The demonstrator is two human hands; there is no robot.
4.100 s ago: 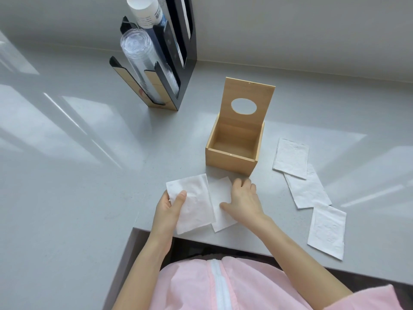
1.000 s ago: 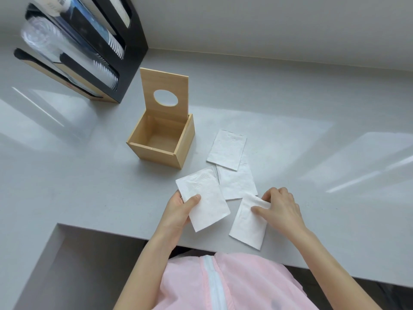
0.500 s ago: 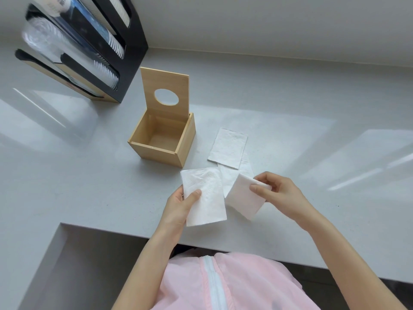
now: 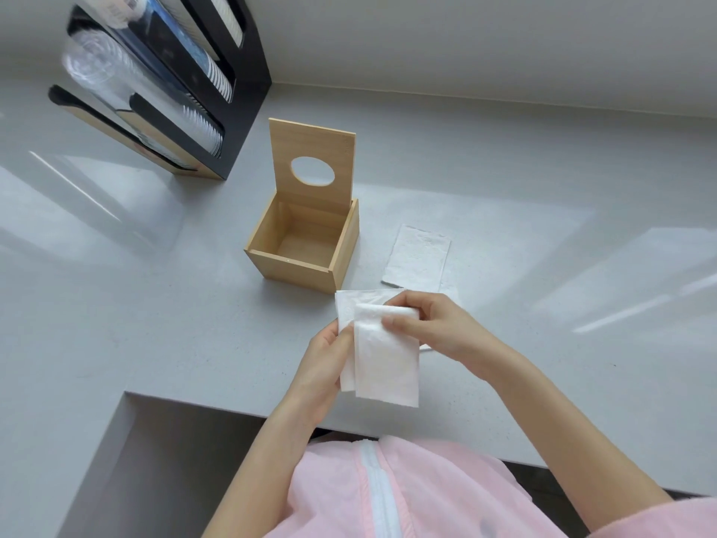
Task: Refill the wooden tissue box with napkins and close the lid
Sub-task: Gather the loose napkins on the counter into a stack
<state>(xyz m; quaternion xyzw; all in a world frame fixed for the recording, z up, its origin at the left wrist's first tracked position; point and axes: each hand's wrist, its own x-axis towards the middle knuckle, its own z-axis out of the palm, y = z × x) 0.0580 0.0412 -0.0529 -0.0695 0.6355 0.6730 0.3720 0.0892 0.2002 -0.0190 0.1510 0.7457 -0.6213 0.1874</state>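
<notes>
Overhead, sunlight streaks the glossy grey counter (image 4: 504, 180) below a plain wall (image 4: 465, 40).

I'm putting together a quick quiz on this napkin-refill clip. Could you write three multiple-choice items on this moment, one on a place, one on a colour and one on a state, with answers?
1. Where does the flat napkin on the counter lie, as seen in the picture?
A. Inside the box
B. Right of the box
C. Left of the box

2. What colour is the garment at the bottom of the view?
A. Pink
B. Green
C. Black

3. How does the lid of the wooden tissue box stand?
A. Shut flat
B. Taken off, lying on the counter
C. Raised upright at the back

Answers:
1 B: it lies flat on the counter, right of the box wall.
2 A: the zipped fabric is pale pink.
3 C: the lid with its oval hole stands up, and the box is empty, while the left hand and right hand hold napkins together.
</notes>
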